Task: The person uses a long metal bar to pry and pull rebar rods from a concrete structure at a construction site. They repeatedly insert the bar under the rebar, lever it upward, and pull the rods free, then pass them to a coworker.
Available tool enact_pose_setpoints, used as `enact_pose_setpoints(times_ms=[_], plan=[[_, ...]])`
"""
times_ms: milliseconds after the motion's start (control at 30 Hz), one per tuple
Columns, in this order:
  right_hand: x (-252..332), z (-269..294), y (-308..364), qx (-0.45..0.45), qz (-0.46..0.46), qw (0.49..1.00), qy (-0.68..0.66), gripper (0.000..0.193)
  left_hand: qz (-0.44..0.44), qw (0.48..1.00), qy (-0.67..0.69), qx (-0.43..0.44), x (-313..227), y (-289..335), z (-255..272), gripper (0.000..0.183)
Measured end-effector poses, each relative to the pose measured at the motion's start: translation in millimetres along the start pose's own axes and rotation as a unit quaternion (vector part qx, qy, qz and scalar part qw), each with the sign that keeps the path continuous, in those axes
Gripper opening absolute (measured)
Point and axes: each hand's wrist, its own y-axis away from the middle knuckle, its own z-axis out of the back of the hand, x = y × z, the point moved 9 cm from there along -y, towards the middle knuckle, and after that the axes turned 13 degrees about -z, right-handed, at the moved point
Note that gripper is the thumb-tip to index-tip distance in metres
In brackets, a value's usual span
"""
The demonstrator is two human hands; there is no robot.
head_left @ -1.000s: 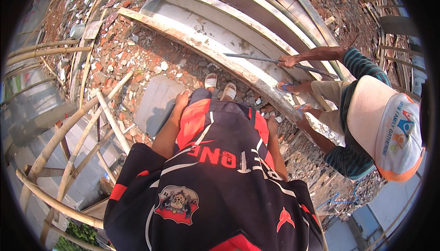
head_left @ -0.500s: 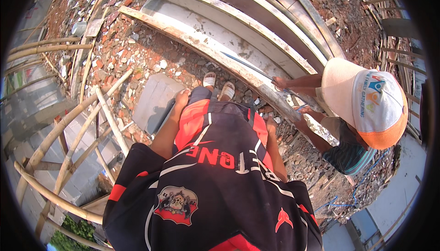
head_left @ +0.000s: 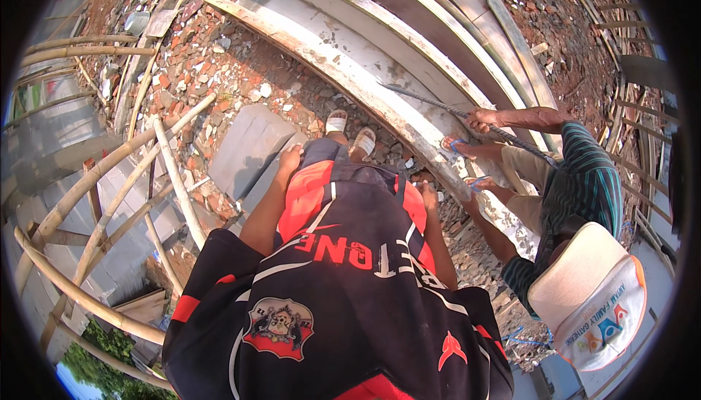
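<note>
Both my arms hang down beside my black and red shorts (head_left: 310, 192). At the left thigh is my left hand (head_left: 290, 157), its fingers curled and no object showing in it. A grey, smooth-faced block (head_left: 248, 148) lies on the rubble just beyond that hand. By the right thigh, my right hand (head_left: 429, 195) also has curled fingers, with nothing visible in it. Ahead of my feet runs a long formwork trough of boards (head_left: 321, 56). A co-worker's hand (head_left: 482, 119) grips a dark steel rod (head_left: 423, 98), whose far end reaches the trough's near board.
The co-worker in a cap (head_left: 595, 290) bends at my right, feet on the trough. Bamboo poles (head_left: 95, 173) cross at the left. Broken brick rubble (head_left: 197, 93) covers the ground. Loose planks (head_left: 511, 42) lie beyond the trough.
The co-worker has shifted back and toward the lower right, raising one hand with the rod, which now slants up out of the trough. My hands stay nearly where they were.
</note>
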Motion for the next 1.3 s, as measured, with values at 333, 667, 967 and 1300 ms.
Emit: enact_pose_setpoints(times_ms=[333,667,967,1300], plan=[[164.5,31.9,94.5,-0.299,0.276,0.883,0.233,0.023,-0.017,0.997,0.061,-0.032,23.6,-8.7,16.5,0.044],[287.3,38.2,99.7,-0.273,0.283,0.700,0.596,0.043,0.030,0.999,0.027,-0.005,6.0,11.8,12.9,0.044],[309.1,-9.9,119.4,-0.136,0.348,0.737,0.563,0.042,-0.077,0.994,-0.068,0.045,-54.9,18.5,-2.0,0.046],[338.0,-138.4,179.3,0.024,0.310,0.834,0.456,0.036,0.029,0.826,0.562,0.036,-270.5,22.3,-129.9,0.058]])
